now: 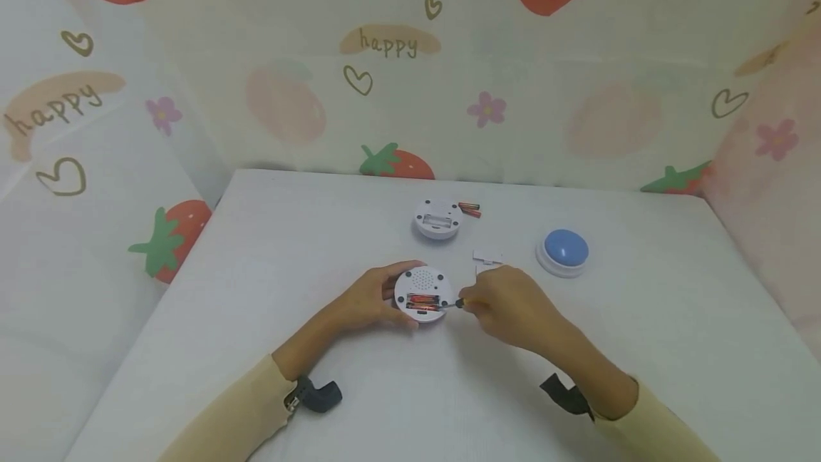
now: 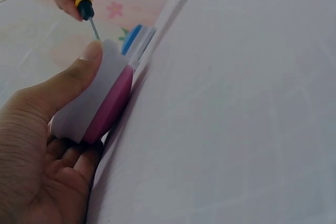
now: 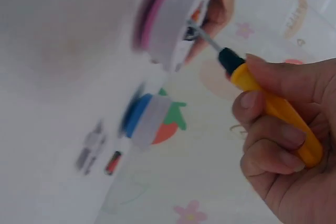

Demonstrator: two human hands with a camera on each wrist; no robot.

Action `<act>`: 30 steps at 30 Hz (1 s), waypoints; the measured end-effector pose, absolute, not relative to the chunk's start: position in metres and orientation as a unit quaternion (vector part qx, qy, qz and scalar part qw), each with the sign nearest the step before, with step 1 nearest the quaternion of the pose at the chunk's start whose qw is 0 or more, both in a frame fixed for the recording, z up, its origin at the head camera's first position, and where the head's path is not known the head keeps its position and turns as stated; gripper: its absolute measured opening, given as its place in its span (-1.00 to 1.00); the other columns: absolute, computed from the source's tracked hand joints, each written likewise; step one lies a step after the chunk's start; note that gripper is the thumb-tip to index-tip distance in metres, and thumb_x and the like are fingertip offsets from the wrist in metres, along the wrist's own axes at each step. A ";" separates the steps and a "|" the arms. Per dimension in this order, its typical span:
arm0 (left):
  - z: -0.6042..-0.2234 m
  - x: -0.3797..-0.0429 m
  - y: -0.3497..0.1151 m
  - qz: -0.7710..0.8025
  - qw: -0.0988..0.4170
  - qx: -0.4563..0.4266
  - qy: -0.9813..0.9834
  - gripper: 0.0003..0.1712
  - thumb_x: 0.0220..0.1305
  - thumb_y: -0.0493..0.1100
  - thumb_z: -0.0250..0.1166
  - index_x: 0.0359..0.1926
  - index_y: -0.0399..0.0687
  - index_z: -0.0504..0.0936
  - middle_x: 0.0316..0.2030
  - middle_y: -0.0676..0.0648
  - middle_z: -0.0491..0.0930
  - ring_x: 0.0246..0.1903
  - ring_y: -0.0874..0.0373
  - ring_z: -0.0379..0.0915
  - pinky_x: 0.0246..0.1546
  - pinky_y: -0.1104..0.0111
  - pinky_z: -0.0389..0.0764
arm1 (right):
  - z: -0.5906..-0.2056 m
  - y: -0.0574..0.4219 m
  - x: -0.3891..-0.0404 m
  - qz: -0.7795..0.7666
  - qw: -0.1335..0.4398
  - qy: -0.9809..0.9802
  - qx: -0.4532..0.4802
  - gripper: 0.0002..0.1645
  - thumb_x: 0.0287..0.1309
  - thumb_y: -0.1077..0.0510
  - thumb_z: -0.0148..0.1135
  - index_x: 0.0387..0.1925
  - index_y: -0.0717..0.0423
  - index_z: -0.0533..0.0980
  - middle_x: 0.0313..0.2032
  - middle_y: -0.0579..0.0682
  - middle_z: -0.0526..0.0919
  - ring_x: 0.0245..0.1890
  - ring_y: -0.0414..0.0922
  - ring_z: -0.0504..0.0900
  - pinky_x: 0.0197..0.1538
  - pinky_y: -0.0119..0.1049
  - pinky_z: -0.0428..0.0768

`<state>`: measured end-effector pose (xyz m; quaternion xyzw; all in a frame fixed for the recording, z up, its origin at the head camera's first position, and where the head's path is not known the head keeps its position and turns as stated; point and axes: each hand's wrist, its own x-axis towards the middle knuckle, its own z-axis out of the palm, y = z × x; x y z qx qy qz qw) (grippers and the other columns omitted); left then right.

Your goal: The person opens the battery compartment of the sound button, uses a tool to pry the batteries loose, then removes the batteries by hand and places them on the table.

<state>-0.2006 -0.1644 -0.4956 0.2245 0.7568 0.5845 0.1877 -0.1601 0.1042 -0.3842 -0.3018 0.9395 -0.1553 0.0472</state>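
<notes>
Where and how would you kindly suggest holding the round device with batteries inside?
Probably pinch its white rim, from the left: the round device is battery side up, and the yellow-handled tool reaches in from the right.

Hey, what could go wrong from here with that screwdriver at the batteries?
The screwdriver could slip at the batteries and jab the left hand's grip, which steadies the upturned device close by. A battery might spring out if pried and roll across the table. The loose batteries beside the second upturned device might roll away if bumped.
</notes>
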 end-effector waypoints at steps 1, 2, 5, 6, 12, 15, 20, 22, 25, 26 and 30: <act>-0.495 -0.200 -0.164 0.586 0.187 0.225 0.756 0.15 -0.15 -0.18 0.70 0.49 0.03 0.32 0.39 -0.01 0.40 0.37 0.06 0.36 0.29 0.39 0.46 | -0.388 0.108 -0.161 -0.174 0.043 0.936 -0.302 -0.83 0.12 0.19 0.50 -0.21 -0.01 0.80 -0.47 -0.20 0.69 -0.51 -0.26 0.44 -0.41 -0.44 0.47; -0.495 -0.200 -0.164 0.587 0.187 0.224 0.755 0.15 -0.15 -0.19 0.70 0.49 0.02 0.32 0.40 -0.02 0.40 0.37 0.06 0.36 0.29 0.38 0.46 | -0.392 0.111 -0.162 -0.193 0.041 0.932 -0.303 -0.83 0.12 0.20 0.50 -0.21 -0.01 0.80 -0.47 -0.21 0.69 -0.53 -0.27 0.43 -0.43 -0.44 0.45; -0.494 -0.200 -0.164 0.585 0.185 0.225 0.756 0.15 -0.15 -0.22 0.70 0.49 0.02 0.32 0.40 -0.02 0.39 0.37 0.08 0.36 0.29 0.38 0.45 | -0.403 0.122 -0.164 -0.252 0.044 0.919 -0.299 -0.80 0.13 0.24 0.49 -0.18 -0.01 0.80 -0.47 -0.25 0.69 -0.53 -0.25 0.41 -0.44 -0.38 0.46; -0.494 -0.200 -0.164 0.584 0.185 0.226 0.757 0.15 -0.15 -0.22 0.70 0.49 0.01 0.32 0.40 -0.01 0.39 0.37 0.08 0.36 0.29 0.38 0.45 | -0.406 0.125 -0.165 -0.268 0.048 0.917 -0.292 -0.79 0.14 0.24 0.48 -0.16 -0.01 0.80 -0.43 -0.25 0.72 -0.48 -0.24 0.46 -0.38 -0.36 0.51; -0.494 -0.199 -0.163 0.584 0.186 0.226 0.757 0.13 -0.13 -0.25 0.69 0.49 0.00 0.32 0.39 0.00 0.40 0.37 0.11 0.36 0.31 0.38 0.43 | -0.420 0.137 -0.168 -0.335 0.072 0.906 -0.249 -0.78 0.20 0.19 0.44 -0.10 0.00 0.78 -0.17 -0.17 0.80 0.08 0.06 0.68 0.21 0.13 0.59; -0.494 -0.199 -0.163 0.587 0.188 0.224 0.755 0.13 -0.13 -0.27 0.68 0.48 0.00 0.33 0.39 0.00 0.41 0.37 0.11 0.35 0.31 0.38 0.43 | -0.423 0.139 -0.169 -0.355 0.079 0.900 -0.242 -0.79 0.20 0.18 0.44 -0.11 0.02 0.78 -0.20 -0.15 0.80 -0.08 0.02 0.70 0.04 -0.02 0.66; -0.494 -0.200 -0.163 0.590 0.189 0.228 0.751 0.13 -0.13 -0.27 0.68 0.49 -0.01 0.32 0.39 -0.01 0.40 0.37 0.09 0.35 0.31 0.39 0.43 | -0.427 0.141 -0.171 -0.382 0.115 0.894 -0.207 -0.80 0.21 0.18 0.43 -0.12 0.01 0.78 -0.20 -0.13 0.80 -0.40 -0.13 0.46 -0.40 -0.34 0.41; -0.493 -0.199 -0.162 0.589 0.188 0.228 0.752 0.14 -0.14 -0.27 0.69 0.49 0.00 0.32 0.39 0.00 0.41 0.36 0.11 0.36 0.31 0.40 0.43 | -0.428 0.141 -0.171 -0.395 0.130 0.889 -0.190 -0.80 0.22 0.19 0.41 -0.12 0.03 0.78 -0.17 -0.10 0.80 -0.41 -0.14 0.44 -0.43 -0.37 0.39; -0.491 -0.199 -0.162 0.588 0.187 0.227 0.754 0.15 -0.16 -0.26 0.70 0.49 0.02 0.32 0.38 0.02 0.41 0.36 0.13 0.36 0.30 0.41 0.43 | -0.427 0.141 -0.172 -0.411 0.148 0.883 -0.172 -0.81 0.23 0.19 0.40 -0.12 0.07 0.78 -0.28 -0.03 0.79 -0.45 -0.11 0.42 -0.47 -0.38 0.37; -0.491 -0.199 -0.162 0.587 0.186 0.227 0.754 0.15 -0.16 -0.26 0.70 0.49 0.01 0.32 0.38 0.02 0.41 0.36 0.13 0.36 0.30 0.41 0.43 | -0.427 0.141 -0.172 -0.416 0.154 0.880 -0.167 -0.81 0.24 0.19 0.40 -0.13 0.08 0.78 -0.37 -0.03 0.76 -0.48 -0.10 0.41 -0.49 -0.38 0.36; -0.490 -0.199 -0.163 0.585 0.187 0.228 0.756 0.16 -0.16 -0.26 0.70 0.49 0.00 0.32 0.39 0.01 0.41 0.36 0.12 0.36 0.31 0.40 0.43 | -0.428 0.142 -0.174 -0.426 0.171 0.874 -0.160 -0.84 0.26 0.12 0.39 -0.23 0.10 0.79 -0.63 -0.07 0.51 -0.55 -0.12 0.34 -0.56 -0.39 0.26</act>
